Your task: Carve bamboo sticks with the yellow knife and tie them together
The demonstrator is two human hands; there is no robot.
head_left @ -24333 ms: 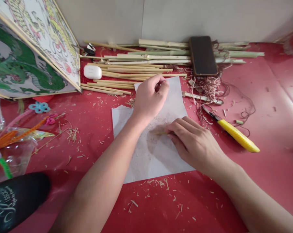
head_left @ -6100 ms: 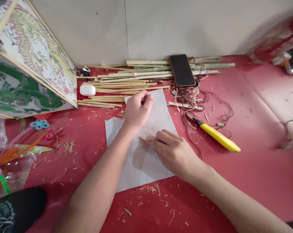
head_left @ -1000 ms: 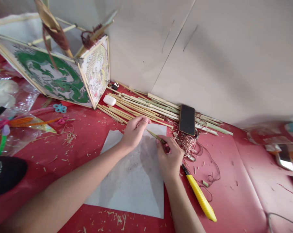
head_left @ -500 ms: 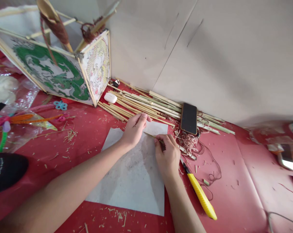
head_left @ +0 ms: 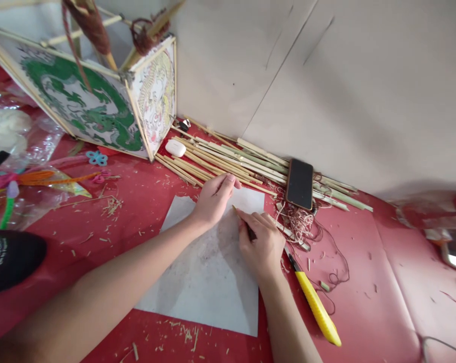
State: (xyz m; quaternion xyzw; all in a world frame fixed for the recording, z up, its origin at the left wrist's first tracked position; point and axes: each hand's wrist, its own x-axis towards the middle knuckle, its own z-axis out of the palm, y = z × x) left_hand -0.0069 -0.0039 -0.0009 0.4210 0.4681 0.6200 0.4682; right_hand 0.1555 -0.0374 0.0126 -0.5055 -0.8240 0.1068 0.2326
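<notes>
A sheet of white paper (head_left: 208,282), smudged with grey, lies on the red surface beneath both hands. My left hand (head_left: 213,201) rests over its upper part, thumb lying against curled fingers; whatever they hold, if anything, is hidden. Just to the right, my right hand (head_left: 261,242) is closed on a thin pointed stick (head_left: 234,207). Its tip pokes out past the index finger towards my left hand, and a dark part shows inside the grip. Beside my right wrist lies a yellow utility knife (head_left: 316,305), blade towards the wall.
Bamboo sticks (head_left: 212,164) lie along the wall, with a white case (head_left: 175,147) and black phone (head_left: 299,184) on or beside them. Brown string (head_left: 301,227) is tangled below the phone. A dragon-painted paper lantern (head_left: 87,108) stands left, near a dark cap (head_left: 14,262).
My right index finger now stretches further along the stick, so less of it shows. My left hand keeps its pose. The whole view has shifted slightly.
</notes>
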